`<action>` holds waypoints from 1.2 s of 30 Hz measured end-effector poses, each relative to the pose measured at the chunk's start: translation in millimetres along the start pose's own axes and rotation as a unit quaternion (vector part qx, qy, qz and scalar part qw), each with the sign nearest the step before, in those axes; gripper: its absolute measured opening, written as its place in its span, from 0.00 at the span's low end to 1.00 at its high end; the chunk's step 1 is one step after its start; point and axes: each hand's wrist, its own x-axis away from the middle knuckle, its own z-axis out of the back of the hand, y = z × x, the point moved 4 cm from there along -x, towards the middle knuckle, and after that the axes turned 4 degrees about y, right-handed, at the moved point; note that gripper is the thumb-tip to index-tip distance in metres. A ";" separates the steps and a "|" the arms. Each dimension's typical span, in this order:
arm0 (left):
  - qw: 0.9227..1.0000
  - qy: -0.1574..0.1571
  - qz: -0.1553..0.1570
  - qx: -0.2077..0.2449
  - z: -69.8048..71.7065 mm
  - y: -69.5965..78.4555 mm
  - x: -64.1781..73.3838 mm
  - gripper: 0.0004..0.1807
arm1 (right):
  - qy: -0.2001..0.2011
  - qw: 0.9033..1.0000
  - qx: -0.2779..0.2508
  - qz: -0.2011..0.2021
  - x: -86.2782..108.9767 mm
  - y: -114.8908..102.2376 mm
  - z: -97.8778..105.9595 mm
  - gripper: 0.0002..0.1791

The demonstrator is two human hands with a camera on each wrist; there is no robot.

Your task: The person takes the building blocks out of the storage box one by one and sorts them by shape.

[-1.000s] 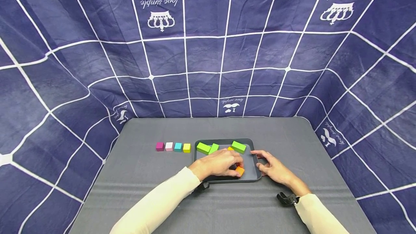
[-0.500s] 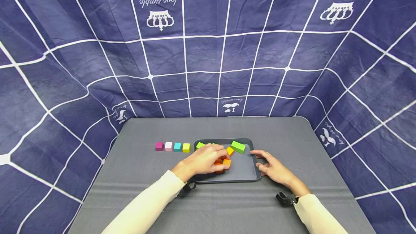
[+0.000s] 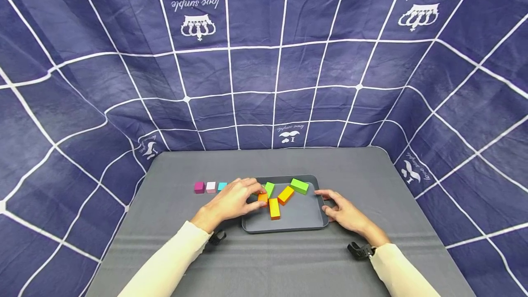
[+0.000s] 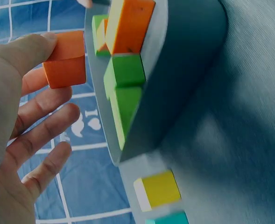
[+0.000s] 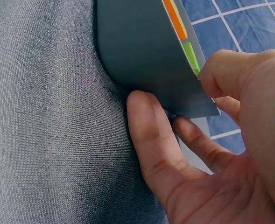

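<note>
My left hand (image 3: 234,200) is over the left end of the grey tray (image 3: 284,230). Its thumb and index finger pinch an orange block (image 4: 66,60); the other fingers are spread below it in the left wrist view. Beside that block, a second orange block (image 3: 274,210) sits on the tray floor. Further right lies a third orange one (image 3: 286,195), with a green block (image 3: 299,186) behind it. Another green block (image 3: 269,189) sits at the back left. At the tray's right wall, my right hand (image 3: 346,212) holds the rim, thumb on top and fingers against the outside.
Left of the tray, a magenta cube (image 3: 199,187), a pale pink cube (image 3: 211,187) and a teal cube (image 3: 222,187) stand in a row on the grey table (image 3: 288,265). A yellow cube (image 4: 160,190) ends the row, hidden behind my left hand in the head view.
My left hand has moved left across the tray, carrying an orange block. Another orange block now shows uncovered in the tray, and the yellow cube is covered. My right hand stays at the rim.
</note>
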 end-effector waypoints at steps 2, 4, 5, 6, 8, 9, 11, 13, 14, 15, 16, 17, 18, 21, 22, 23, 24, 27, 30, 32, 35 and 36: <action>1.000 -0.002 0.015 0.003 2.9 -5.7 5.1 0.17 | 0.000 1.000 -0.002 -0.001 -0.3 0.0 -0.7 0.31; 1.000 -0.003 0.029 0.002 5.1 -11.7 10.5 0.17 | 0.000 1.000 -0.002 -0.001 -0.3 0.7 -1.1 0.31; 0.999 -0.001 0.035 0.000 6.3 -14.7 13.6 0.17 | 0.000 1.000 0.000 -0.003 -0.3 1.4 -1.1 0.31; 0.999 0.001 0.038 -0.003 7.8 -17.5 16.7 0.17 | -0.001 1.000 0.003 -0.005 -0.4 1.9 -0.9 0.31; 0.999 0.008 0.046 -0.008 10.4 -23.0 22.1 0.16 | -0.001 1.000 0.001 -0.005 0.3 2.2 -0.5 0.31; 0.999 0.011 0.049 -0.011 11.8 -25.7 24.8 0.16 | 0.000 1.000 0.001 -0.005 0.4 2.4 -0.3 0.31; 0.998 0.018 0.055 -0.015 14.9 -30.9 29.7 0.15 | -0.001 1.000 0.000 -0.005 0.4 2.9 0.1 0.31; 0.998 0.025 0.063 -0.015 18.1 -36.2 34.0 0.15 | -0.001 1.000 -0.002 -0.003 0.2 3.0 0.2 0.31; 0.997 0.029 0.066 -0.015 19.8 -38.8 36.3 0.15 | -0.001 1.000 0.002 -0.004 -0.2 3.7 0.5 0.31; 0.997 0.034 0.069 -0.017 21.2 -41.8 38.9 0.15 | -0.001 1.000 0.006 -0.007 -0.5 4.5 0.8 0.31; 0.996 0.040 0.072 -0.018 22.6 -44.9 41.4 0.15 | -0.003 1.000 0.007 -0.008 -0.8 5.2 1.0 0.31; 0.996 0.045 0.076 -0.018 24.1 -47.8 43.8 0.15 | -0.004 1.000 0.008 -0.010 -0.9 5.6 1.3 0.31; 0.996 0.048 0.079 -0.018 25.4 -50.5 46.1 0.15 | -0.005 1.000 0.010 -0.011 -1.1 6.1 1.5 0.31; 0.994 0.056 0.090 -0.020 28.5 -58.8 53.1 0.16 | -0.007 1.000 0.011 -0.012 -1.8 7.6 1.9 0.31; 0.994 0.058 0.094 -0.018 29.3 -61.6 55.3 0.16 | -0.008 1.000 0.010 -0.012 -1.9 7.7 1.9 0.31; 0.993 0.060 0.097 -0.018 30.2 -64.2 57.5 0.15 | -0.008 1.000 0.010 -0.012 -2.1 7.9 1.9 0.31; 0.993 0.061 0.101 -0.016 31.0 -66.9 59.9 0.15 | -0.008 1.000 0.010 -0.013 -2.2 8.0 2.0 0.31; 0.991 0.067 0.113 -0.003 33.8 -74.6 66.7 0.14 | -0.008 1.000 0.011 -0.014 -2.1 7.3 2.3 0.31; 0.989 0.072 0.129 0.005 37.1 -81.8 73.9 0.14 | -0.008 1.000 0.012 -0.013 -1.7 6.1 2.3 0.31; 0.987 0.077 0.139 0.005 38.9 -87.1 78.6 0.14 | -0.009 1.000 0.012 -0.010 -1.6 5.4 1.9 0.31; 0.985 0.082 0.153 0.006 41.5 -95.2 86.6 0.14 | -0.010 1.000 0.010 -0.005 -1.9 4.1 0.8 0.30; 0.984 0.084 0.156 0.005 42.2 -98.2 89.4 0.14 | -0.010 1.000 0.011 -0.005 -2.0 3.9 0.7 0.31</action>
